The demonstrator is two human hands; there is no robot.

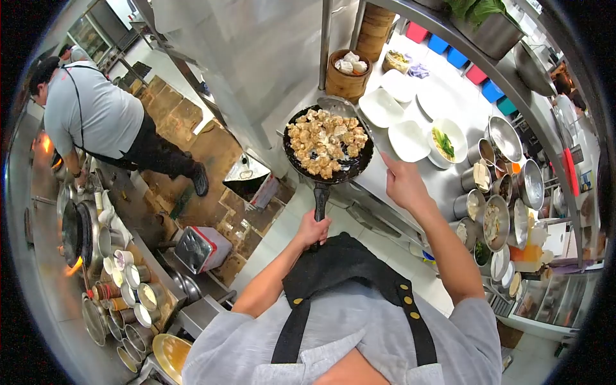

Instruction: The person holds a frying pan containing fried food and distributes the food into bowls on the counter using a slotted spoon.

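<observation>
My left hand (313, 229) is wrapped round the black handle of a frying pan (296, 165), which is held level at the edge of the steel counter. Browned, lumpy pieces of food (324, 142) fill most of the pan. At the pan's far right rim rests the metal head of a ladle (337, 106). Its thin handle runs back toward my right hand (405, 184), which is closed round it with the index finger stretched along it. White bowls (409, 141) stand just beyond that hand, and one bowl (447, 142) holds green leaves.
Bamboo steamers (346, 83) stand behind the pan. Metal containers of ingredients (495, 221) crowd the counter's right side, under an overhead shelf (513, 77). At far left a co-worker (96, 109) bends over stoves with flames. A lidded bin (202, 249) is on the floor.
</observation>
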